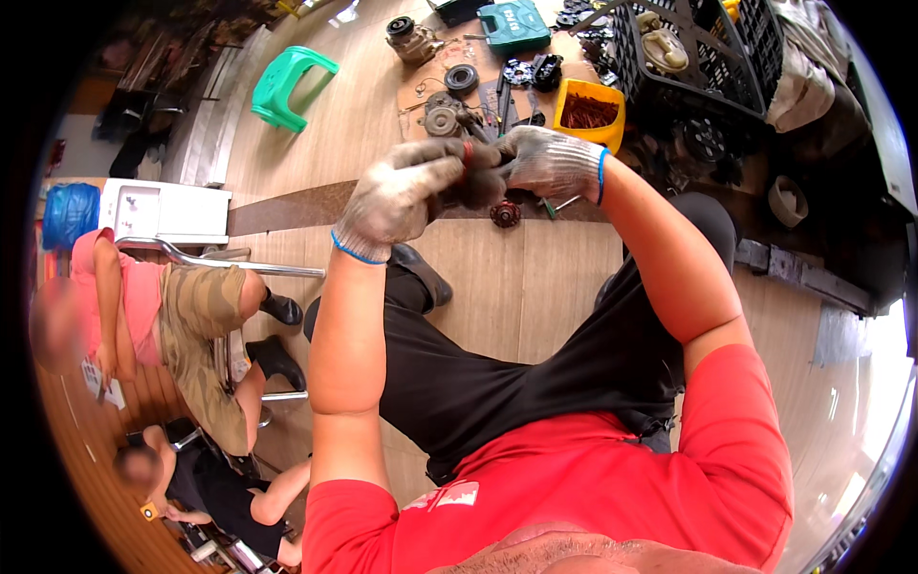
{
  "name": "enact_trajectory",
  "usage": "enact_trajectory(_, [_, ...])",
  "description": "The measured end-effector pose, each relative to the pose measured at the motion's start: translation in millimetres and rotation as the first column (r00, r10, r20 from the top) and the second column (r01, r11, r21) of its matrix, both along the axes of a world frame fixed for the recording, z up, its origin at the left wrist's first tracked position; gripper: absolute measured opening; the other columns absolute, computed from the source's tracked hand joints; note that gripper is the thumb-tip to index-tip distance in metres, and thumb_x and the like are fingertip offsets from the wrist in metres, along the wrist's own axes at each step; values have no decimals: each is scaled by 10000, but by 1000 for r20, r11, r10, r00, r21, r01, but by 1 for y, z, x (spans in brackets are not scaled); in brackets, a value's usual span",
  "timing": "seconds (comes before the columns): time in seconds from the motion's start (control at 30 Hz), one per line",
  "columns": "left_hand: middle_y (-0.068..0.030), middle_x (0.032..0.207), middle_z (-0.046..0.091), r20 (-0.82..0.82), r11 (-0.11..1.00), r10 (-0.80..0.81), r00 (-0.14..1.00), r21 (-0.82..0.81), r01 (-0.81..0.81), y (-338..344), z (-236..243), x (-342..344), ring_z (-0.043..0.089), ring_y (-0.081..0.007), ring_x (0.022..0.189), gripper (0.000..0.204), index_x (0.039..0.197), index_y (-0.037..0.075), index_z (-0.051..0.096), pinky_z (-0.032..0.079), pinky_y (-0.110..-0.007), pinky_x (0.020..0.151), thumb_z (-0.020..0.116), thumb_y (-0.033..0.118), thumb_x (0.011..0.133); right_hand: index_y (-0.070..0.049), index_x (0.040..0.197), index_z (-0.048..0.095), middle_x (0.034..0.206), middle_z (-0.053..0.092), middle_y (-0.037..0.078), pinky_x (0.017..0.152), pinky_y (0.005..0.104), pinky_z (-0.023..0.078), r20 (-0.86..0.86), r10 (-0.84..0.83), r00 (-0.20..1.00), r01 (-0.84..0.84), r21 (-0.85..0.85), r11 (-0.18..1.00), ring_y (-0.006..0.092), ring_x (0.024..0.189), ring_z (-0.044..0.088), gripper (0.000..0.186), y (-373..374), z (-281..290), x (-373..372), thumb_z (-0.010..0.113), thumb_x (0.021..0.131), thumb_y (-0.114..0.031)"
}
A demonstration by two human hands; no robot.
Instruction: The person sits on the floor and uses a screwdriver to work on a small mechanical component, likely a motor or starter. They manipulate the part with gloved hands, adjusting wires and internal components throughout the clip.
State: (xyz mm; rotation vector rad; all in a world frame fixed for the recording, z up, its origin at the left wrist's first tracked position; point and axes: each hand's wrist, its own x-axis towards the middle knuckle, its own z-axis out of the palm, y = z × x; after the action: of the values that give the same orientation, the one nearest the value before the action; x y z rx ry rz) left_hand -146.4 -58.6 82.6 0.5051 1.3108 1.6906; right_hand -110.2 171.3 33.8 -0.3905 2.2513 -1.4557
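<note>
Both my hands wear dirty grey-white knit gloves with blue cuffs and meet in front of me. Between them is a dark, blurred metal part [475, 188], with a small red band near its top. My left hand [394, 194] is closed on its left side. Meanwhile my right hand [555, 163] grips the upper right of it with bent fingers. The gloves hide much of its shape. Just below it on the floor lies a reddish-brown round part [506, 213]. Beyond my hands rests a grey pulley-like part [442, 121].
A yellow bin [617, 120] of rusty screws stands beyond my right hand, near a black crate [688, 57]. Further off are a teal tool case [514, 25], a compressor-like unit [411, 40], a black ring [461, 79] and a green stool [287, 86]. Two people sit at left.
</note>
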Motion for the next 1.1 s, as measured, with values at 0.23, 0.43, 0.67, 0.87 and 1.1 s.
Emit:
enact_trajectory(0.23, [-207, 1036, 686, -905, 909, -415, 92, -417, -1, 8, 6, 7, 662, -346, 946, 281, 1191, -22, 654, 514, -384, 863, 557, 117, 967, -99, 1161, 713, 832, 694, 59, 645, 279, 507, -223, -41, 974, 72, 132, 989, 103, 711, 610, 235, 15, -9, -7, 661, 942, -167])
enact_trajectory(0.43, [-183, 1152, 700, -840, 829, -243, 484, -439, -347, 2, -27, -7, 684, -250, 998, 311, 1212, -75, 647, 520, -322, 915, 504, 119, 1015, -55, 1112, 715, 865, 664, 79, 654, 302, 510, -619, -43, 785, 102, 60, 993, 187, 725, 636, 238, 5, -3, 4, 673, 880, -86])
enact_trajectory(0.67, [-156, 1184, 689, -234, 870, 455, 859, -89, -485, 14, -33, -9, 684, -239, 1047, 315, 1281, -43, 603, 559, -355, 927, 556, 147, 1034, -62, 1156, 668, 1054, 656, 161, 786, 348, 538, -394, -200, 897, 164, -125, 979, 303, 923, 657, 330, -14, 13, 19, 590, 847, 22])
enact_trajectory(0.87, [-144, 1186, 689, -363, 855, 410, 837, -167, -492, 11, -28, -9, 689, -199, 1042, 331, 1285, -49, 588, 567, -311, 904, 569, 168, 1034, -44, 1080, 687, 829, 613, 21, 633, 245, 484, 94, -357, 929, 357, -475, 804, 93, 701, 577, 142, -17, 25, 21, 593, 994, -107])
enact_trajectory(1.1, [-141, 1185, 686, -371, 842, 441, 817, -144, -520, 14, -22, -4, 680, -191, 1052, 320, 1282, -37, 595, 546, -299, 917, 553, 170, 1040, 3, 1132, 694, 835, 638, 5, 561, 208, 478, 218, -353, 910, 414, -435, 799, 44, 705, 581, 292, -15, 39, 27, 661, 988, -249])
